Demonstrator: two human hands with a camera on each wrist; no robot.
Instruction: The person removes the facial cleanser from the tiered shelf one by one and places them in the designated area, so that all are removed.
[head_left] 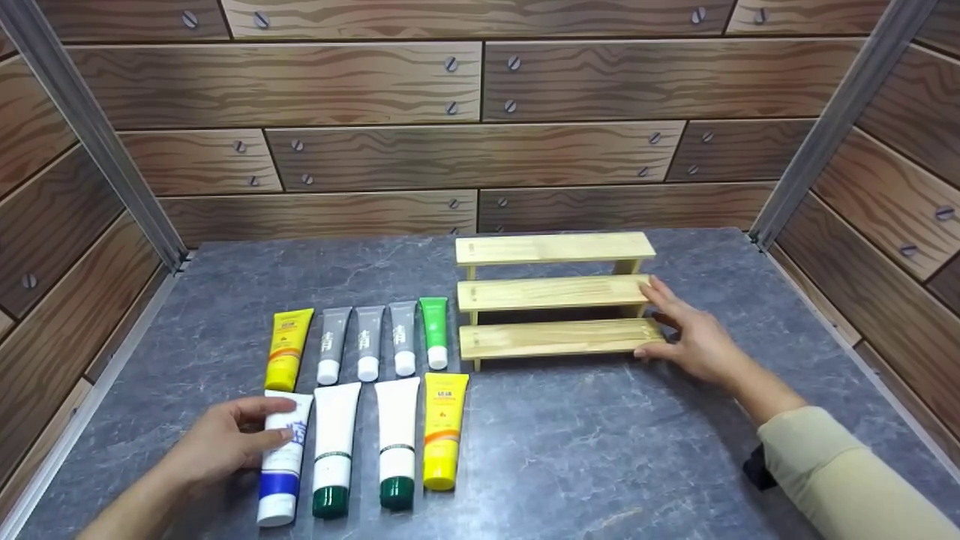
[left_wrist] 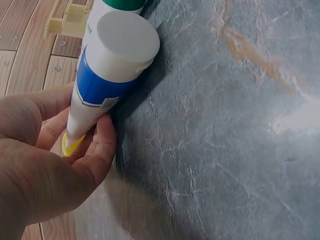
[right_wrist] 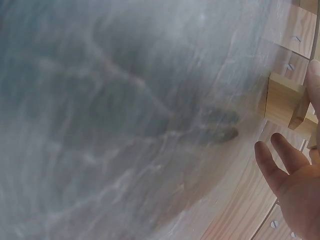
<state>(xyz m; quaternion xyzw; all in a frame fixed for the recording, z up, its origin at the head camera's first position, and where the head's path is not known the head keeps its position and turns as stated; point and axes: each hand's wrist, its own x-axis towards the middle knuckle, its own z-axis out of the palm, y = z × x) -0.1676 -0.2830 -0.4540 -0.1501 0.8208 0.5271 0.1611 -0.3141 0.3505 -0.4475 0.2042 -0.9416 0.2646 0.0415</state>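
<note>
My left hand (head_left: 225,442) grips a white tube with a blue band (head_left: 279,487), thumb and fingers on either side of its upper part. The left wrist view shows the tube's white cap (left_wrist: 127,42) pointing away from the palm. My right hand (head_left: 697,337) holds the right end of a three-step wooden stand (head_left: 559,341), its thumb at the lowest step's front edge and a fingertip on the middle step. In the right wrist view two fingers (right_wrist: 282,165) stick out free of the stand, and part of the hand is cut off.
Two white tubes with green caps, one a white tube (head_left: 335,420), and a yellow tube (head_left: 445,427) lie in the front row. Behind lie another yellow tube (head_left: 289,349), grey tubes (head_left: 368,337) and a green tube (head_left: 434,330). Wood-patterned walls (head_left: 480,82) enclose the grey tabletop (head_left: 585,450).
</note>
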